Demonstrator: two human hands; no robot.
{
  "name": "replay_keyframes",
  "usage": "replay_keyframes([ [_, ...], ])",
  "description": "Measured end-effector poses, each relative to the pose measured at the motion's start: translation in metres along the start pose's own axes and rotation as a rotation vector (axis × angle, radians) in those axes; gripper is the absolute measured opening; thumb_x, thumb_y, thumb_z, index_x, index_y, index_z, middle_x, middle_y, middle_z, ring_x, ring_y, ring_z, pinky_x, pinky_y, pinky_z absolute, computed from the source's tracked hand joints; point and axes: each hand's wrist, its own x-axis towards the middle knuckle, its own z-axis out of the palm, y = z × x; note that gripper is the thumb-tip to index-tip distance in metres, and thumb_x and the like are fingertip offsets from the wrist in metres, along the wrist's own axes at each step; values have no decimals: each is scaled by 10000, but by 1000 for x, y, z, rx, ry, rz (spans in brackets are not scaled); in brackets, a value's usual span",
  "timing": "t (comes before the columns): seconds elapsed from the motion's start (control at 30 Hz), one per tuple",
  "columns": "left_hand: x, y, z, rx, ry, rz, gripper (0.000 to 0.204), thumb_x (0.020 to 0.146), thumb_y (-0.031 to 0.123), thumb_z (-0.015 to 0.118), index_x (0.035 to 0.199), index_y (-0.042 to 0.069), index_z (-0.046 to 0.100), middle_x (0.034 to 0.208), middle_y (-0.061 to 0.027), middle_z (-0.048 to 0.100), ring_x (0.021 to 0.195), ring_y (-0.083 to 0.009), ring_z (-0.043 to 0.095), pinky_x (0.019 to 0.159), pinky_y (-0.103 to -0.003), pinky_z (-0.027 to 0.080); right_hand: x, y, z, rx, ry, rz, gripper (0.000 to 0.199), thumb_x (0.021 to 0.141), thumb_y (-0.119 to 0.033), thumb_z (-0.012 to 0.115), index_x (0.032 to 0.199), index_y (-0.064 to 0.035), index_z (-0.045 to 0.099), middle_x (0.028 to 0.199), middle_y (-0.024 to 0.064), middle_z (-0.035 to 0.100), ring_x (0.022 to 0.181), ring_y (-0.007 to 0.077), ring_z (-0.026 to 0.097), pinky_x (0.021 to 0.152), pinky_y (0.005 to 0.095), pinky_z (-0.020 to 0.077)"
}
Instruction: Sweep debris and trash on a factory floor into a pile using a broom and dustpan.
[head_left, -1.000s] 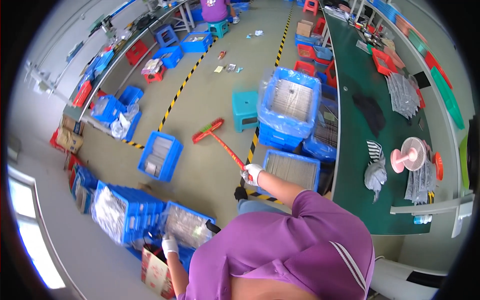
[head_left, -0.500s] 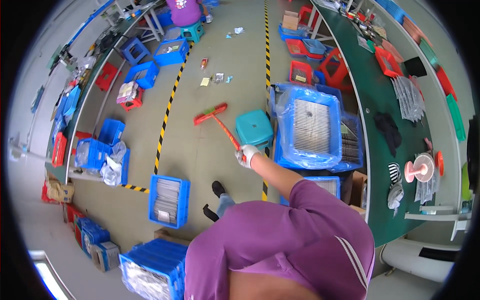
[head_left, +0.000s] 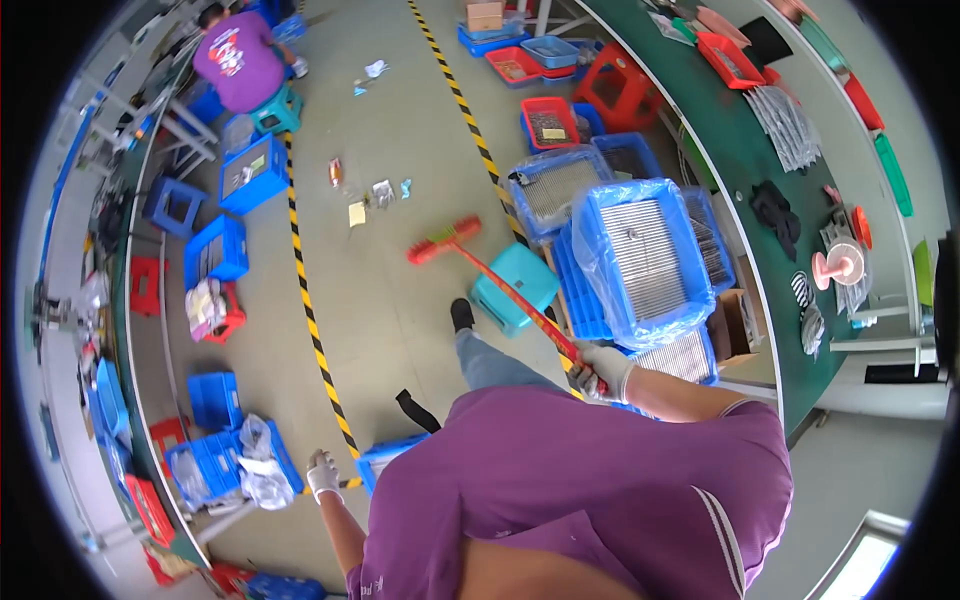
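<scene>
My right hand (head_left: 604, 373), in a white glove, is wrapped round the end of the red handle of a broom (head_left: 515, 300). The handle slants up and to the left, passing across a teal plastic stool (head_left: 530, 275). At its far end the red broom head (head_left: 443, 240), with green in its bristles, lies over the floor just beyond the stool. Off to the lower left hangs my left hand (head_left: 323, 473), also gloved, with its fingers loosely bent and a little apart. It holds nothing that I can see, and the nearest things are blue crates (head_left: 285, 455).
Litter, including a yellow paper (head_left: 357, 213) and a silvery wrapper (head_left: 383, 193), lies ahead between striped floor lines. Film-lined blue crates (head_left: 640, 260) of metal strips stand right, beside a green workbench (head_left: 745, 170). A person in purple (head_left: 240, 65) sits on a stool at the far left.
The view has shifted forward and turned. My right hand and the broom handle now sit lower and further right in view, the broom head slightly right. My left hand has come into view.
</scene>
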Motion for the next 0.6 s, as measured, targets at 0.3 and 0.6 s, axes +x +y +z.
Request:
replay_keyframes([
  [0.3,181,73,121,1436,-86,-8,407,816,381,376,974,92,615,1048,-195,582,1001,-391,536,829,-436,449,265,-147,104,-274,129,-592,99,777,-189,485,746,-105,527,585,61,462,432,154,431,364,317,311],
  [0.6,340,218,152,1691,-637,987,322,827,309,409,961,113,628,913,-143,617,883,-293,594,738,-405,474,234,-324,180,-464,106,-528,209,879,-351,426,894,-151,488,508,-9,414,319,115,366,275,252,257],
])
